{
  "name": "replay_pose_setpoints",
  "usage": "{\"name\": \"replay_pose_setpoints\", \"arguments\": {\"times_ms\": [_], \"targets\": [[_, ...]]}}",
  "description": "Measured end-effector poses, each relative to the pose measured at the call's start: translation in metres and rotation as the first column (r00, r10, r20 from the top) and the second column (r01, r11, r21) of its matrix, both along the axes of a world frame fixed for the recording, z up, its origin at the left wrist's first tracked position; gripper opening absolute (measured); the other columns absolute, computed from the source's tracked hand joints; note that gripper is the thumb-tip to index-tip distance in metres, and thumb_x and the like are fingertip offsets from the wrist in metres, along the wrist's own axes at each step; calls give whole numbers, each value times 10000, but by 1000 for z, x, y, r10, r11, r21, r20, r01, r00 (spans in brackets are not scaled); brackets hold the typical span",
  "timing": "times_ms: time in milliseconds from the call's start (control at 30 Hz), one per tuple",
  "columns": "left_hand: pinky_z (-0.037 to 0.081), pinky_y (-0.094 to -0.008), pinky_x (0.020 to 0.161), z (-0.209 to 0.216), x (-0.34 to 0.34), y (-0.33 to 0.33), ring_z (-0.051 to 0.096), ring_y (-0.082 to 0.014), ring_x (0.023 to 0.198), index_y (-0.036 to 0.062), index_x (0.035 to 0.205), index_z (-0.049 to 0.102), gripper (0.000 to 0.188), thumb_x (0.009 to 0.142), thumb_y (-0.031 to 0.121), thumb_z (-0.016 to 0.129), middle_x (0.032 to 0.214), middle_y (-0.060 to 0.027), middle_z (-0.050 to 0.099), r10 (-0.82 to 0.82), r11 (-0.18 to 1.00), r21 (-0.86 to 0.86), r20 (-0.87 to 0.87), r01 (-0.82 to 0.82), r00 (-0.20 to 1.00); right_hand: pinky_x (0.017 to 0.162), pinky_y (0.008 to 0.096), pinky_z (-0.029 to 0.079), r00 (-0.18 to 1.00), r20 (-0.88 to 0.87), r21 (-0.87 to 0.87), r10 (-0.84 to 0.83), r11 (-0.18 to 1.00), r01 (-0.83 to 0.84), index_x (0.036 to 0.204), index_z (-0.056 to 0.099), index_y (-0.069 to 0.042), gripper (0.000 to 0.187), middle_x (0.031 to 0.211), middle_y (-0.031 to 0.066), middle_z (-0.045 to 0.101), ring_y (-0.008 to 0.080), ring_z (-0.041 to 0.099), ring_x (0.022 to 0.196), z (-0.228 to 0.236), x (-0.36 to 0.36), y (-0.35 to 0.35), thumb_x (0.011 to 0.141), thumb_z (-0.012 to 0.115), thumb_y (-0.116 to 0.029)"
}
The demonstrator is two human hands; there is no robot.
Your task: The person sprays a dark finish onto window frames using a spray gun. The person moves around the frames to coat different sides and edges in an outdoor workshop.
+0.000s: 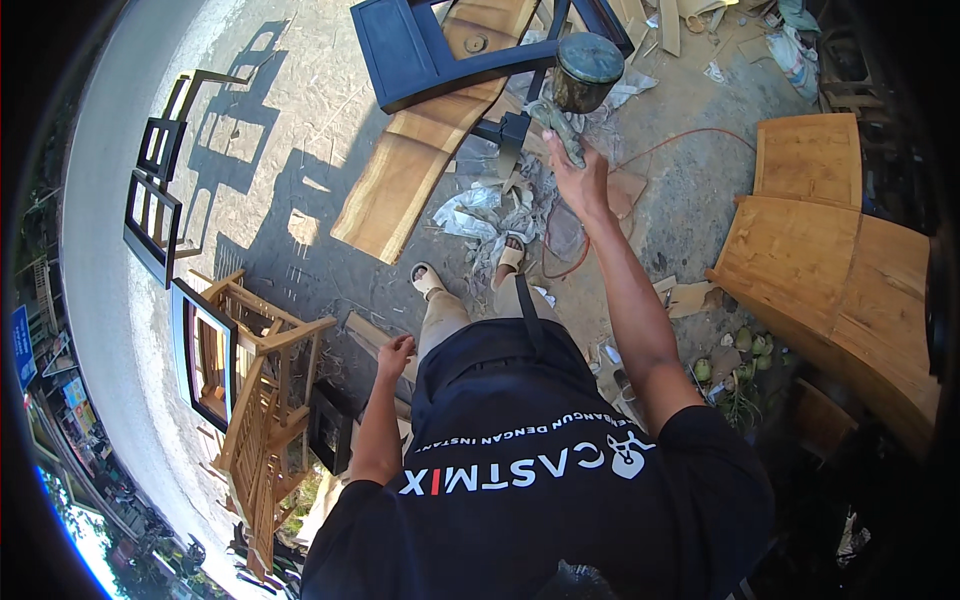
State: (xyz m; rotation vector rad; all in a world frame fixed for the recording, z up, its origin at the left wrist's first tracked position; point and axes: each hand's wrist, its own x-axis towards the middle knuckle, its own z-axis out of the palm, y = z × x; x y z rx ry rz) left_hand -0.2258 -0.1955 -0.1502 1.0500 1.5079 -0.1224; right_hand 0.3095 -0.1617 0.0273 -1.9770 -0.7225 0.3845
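My right hand (pixel 581 178) is wrapped round the handle of a paint spray gun (pixel 589 82), raised ahead of me. The gun's round cup is stained and has a dark lid. Beyond it, at the far side, lies a dark-painted wooden furniture piece (pixel 402 52) with a panel and a curved rail. A long bare wood slab (pixel 400 175) with wavy edges runs beneath that piece. My left hand (pixel 397 355) hangs low beside my left thigh, its fingers curled, and no object shows in it.
An orange hose (pixel 655 152) trails over the ground. Crumpled plastic (pixel 490 212) lies near my feet. Slatted wooden furniture (pixel 275 400) and dark frames (pixel 152 225) stand at left, along the road (pixel 110 150). A wooden cabinet (pixel 800 255) stands at right, near green coconuts (pixel 745 350).
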Motion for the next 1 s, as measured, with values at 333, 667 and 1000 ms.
{"name": "replay_pose_setpoints", "arguments": {"times_ms": [333,667,1000], "targets": [[549,-282,668,-9,-86,18,728,-163,846,42,1179,681,346,939,291,668,942,-72,741,2,1000,-30,11,-2,1000,640,412,517,981,95,-34,168,986,-165,987,685,42,367,768,232,684,386,692,743,14,-130,65,920,698,-319],[548,-276,654,-29,-187,106,731,-165,846,58,1164,704,347,926,310,687,954,-84,746,-27,1000,7,30,27,999,681,461,519,971,214,-63,106,994,-94,1012,681,11,354,798,230,686,430,676,783,41,-227,126,927,682,-332],[542,-271,648,-38,-208,138,722,-157,815,48,1166,699,342,924,288,687,935,-76,741,-58,998,-9,42,59,997,673,401,510,993,113,-187,-28,981,49,1039,718,-33,444,737,186,681,318,680,710,49,-235,134,932,639,-457]]}}
